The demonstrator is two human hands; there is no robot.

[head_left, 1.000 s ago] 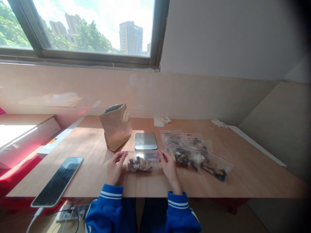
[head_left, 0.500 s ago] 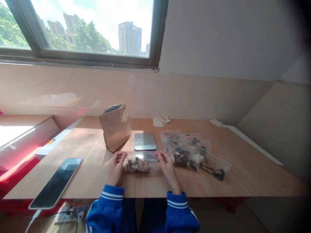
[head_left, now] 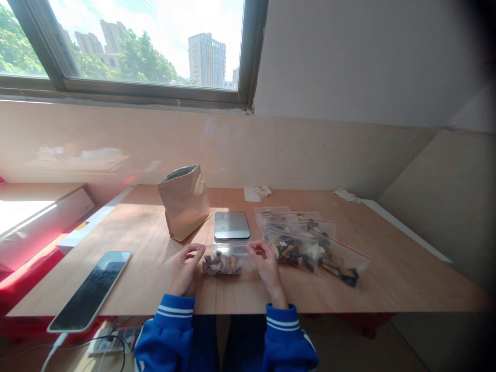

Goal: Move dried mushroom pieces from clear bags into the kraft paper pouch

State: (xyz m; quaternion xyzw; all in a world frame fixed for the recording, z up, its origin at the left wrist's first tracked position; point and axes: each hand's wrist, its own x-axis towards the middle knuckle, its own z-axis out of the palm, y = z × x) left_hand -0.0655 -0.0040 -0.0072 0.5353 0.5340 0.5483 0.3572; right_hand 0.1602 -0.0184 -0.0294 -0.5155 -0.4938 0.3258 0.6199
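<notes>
Pinching the upper edge of one transparent bag (head_left: 228, 264) with two hands is the step at this moment. The left hand (head_left: 183, 269) is closed on the left end of this edge, thumb against fingers, and the right hand (head_left: 268, 267) grips the right end in a similar manner. The bag is at the near middle of the table (head_left: 151, 281), just on the near side of the flat silver scale (head_left: 231, 225), and its dried pieces (head_left: 221, 262) lie low inside, more to the left. Whether its bottom touches the table, I cannot tell; the upper edge is too small to show if it is sealed. To do this well, in my judgement, both pinches should be at equal height and pull only gently outward, so that the edge becomes straight and the thin plastic does not stretch. It seems wise to let no piece come up between the fingers, because it could hold the edge apart. The right hand is near the filled bags (head_left: 298, 250) on the right, so its sideways movement should be small. The open paper bag (head_left: 185, 204) stands on the far left side, and a careless push forward could disturb it.
</notes>
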